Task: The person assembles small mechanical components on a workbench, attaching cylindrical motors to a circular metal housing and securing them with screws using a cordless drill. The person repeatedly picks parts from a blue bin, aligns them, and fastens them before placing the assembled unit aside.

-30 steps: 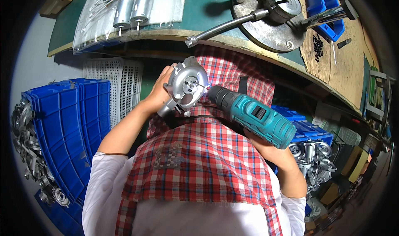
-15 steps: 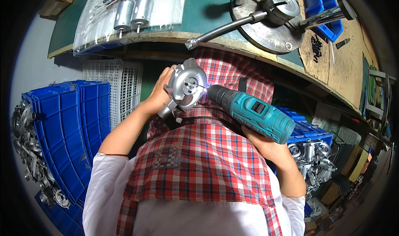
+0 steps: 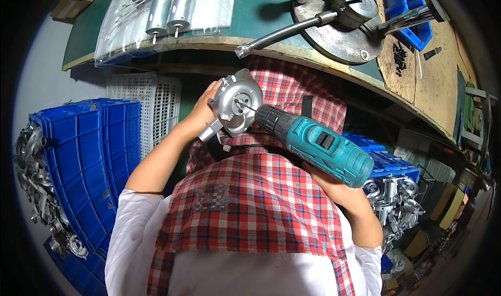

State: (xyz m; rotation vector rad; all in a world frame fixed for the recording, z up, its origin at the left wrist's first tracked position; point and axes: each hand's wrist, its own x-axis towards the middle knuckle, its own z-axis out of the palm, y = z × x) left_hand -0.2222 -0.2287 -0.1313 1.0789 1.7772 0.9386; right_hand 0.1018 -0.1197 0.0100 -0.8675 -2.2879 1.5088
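Observation:
My left hand (image 3: 200, 117) grips a round silver metal housing (image 3: 224, 99) by its left side, with most of the fingers hidden behind it. The housing has a short pipe and a hub with small holes facing right. My right hand (image 3: 334, 187) is wrapped round the handle of a teal and black cordless drill (image 3: 329, 145), whose body covers most of the fingers. Its thin bit points left into the hub and appears to meet one of the holes. Both things are held above my lap, over a red checked apron (image 3: 245, 202).
Ahead is a green bench (image 3: 255, 25) bearing small motors (image 3: 180, 10) on clear plastic and a round metal fixture (image 3: 334, 40) with a long lever. Blue crates (image 3: 78, 165) and silver castings (image 3: 39, 191) stand at left, with more castings (image 3: 394, 197) at right. A white basket (image 3: 151, 108) sits under the bench.
The bright light near the drill's tip no longer shows. The drill's chuck has shifted slightly left against the housing, and the whole view has moved a little. Both hands keep their hold.

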